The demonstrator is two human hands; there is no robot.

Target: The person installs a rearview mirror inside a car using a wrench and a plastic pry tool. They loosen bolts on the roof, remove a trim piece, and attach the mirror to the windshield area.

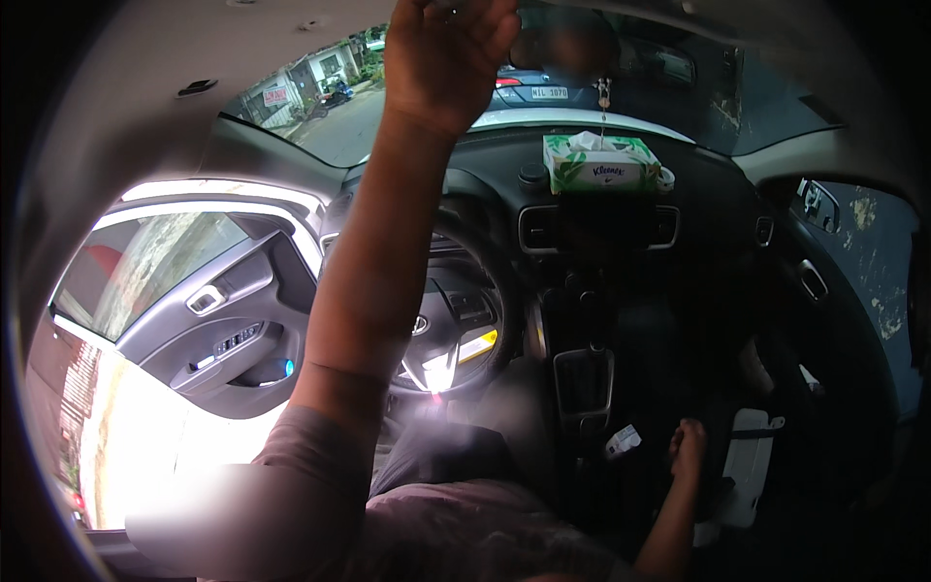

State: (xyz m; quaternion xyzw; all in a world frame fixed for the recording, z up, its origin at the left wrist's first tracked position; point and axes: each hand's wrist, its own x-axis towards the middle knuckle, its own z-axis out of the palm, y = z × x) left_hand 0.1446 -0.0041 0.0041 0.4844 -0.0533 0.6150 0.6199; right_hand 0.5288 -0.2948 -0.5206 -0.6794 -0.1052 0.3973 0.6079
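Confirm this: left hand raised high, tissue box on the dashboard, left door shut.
Not quite: the head view shows the left door open, not shut. The left hand is raised high and the tissue box is on the dashboard.

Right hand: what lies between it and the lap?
A small white packet lies between the right hand and the lap in the head view; the rest there is too dim to tell.

The dark, curved plastic dashboard (pixel 497 153) carries a rectangular green-and-white cardboard tissue box (pixel 607 177), a white paper tissue (pixel 586 142) poking from its top, and a short, round black object (pixel 532 176) just beside its left end
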